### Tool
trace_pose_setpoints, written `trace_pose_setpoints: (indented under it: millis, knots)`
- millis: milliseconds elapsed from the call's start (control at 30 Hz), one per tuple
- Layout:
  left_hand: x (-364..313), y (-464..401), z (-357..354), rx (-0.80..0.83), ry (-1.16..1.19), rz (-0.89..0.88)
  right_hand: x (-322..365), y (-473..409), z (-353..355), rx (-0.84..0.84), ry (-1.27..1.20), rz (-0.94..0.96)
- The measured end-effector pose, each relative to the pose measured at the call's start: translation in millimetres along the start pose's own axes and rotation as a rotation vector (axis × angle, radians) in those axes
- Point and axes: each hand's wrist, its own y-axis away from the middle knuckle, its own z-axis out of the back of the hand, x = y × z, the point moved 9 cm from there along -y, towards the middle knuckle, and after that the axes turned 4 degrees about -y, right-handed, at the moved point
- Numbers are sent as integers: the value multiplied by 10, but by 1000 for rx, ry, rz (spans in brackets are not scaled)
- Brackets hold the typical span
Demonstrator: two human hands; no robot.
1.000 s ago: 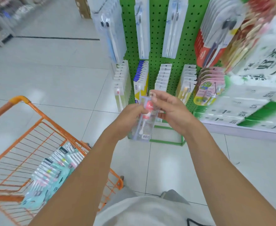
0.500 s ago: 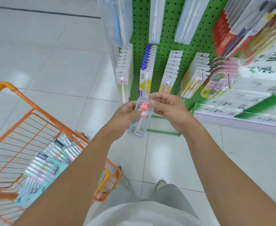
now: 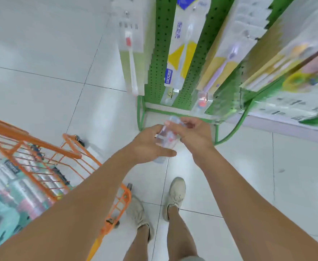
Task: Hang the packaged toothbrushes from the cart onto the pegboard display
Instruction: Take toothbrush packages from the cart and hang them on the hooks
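Note:
Both hands hold one clear toothbrush pack (image 3: pixel 168 138) with a red-and-white brush inside, low in front of the green pegboard (image 3: pixel 195 80). My left hand (image 3: pixel 148 143) grips its left side and lower part. My right hand (image 3: pixel 192 134) pinches its top edge. The orange wire cart (image 3: pixel 47 147) stands at the left with several more toothbrush packs (image 3: pixel 17 187) lying in it. A similar clear pack with a red brush (image 3: pixel 201 103) hangs on the pegboard's bottom row, just beyond my hands.
Rows of hung toothbrush packs (image 3: pixel 180 53) cover the pegboard above. White and green boxed goods (image 3: pixel 295 106) fill the shelf at the right. The green stand's base frame (image 3: pixel 141 117) sits on the tiled floor. My two shoes (image 3: pixel 176 196) are below.
The view has dropped and closed in on the pegboard's bottom row. Both hands carried the clear pack lower, toward the base of the display.

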Motion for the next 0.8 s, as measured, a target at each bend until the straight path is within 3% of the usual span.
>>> trace_pose_setpoints:
  millis: [133,300,600,800]
  knots:
    - [307,-614,104,-183,26,-84,-258,-569,-149,40,53,146]
    - [466,-1177,162,-106,109,-141,-461,-1199,-157,126,-17,200]
    - [628,-1562,274,-219,243,-158,-366,-1651,-345,85,69,441]
    - [582,-1686,254,-231,230,-162,-345,-1810,-317,56,86,448]
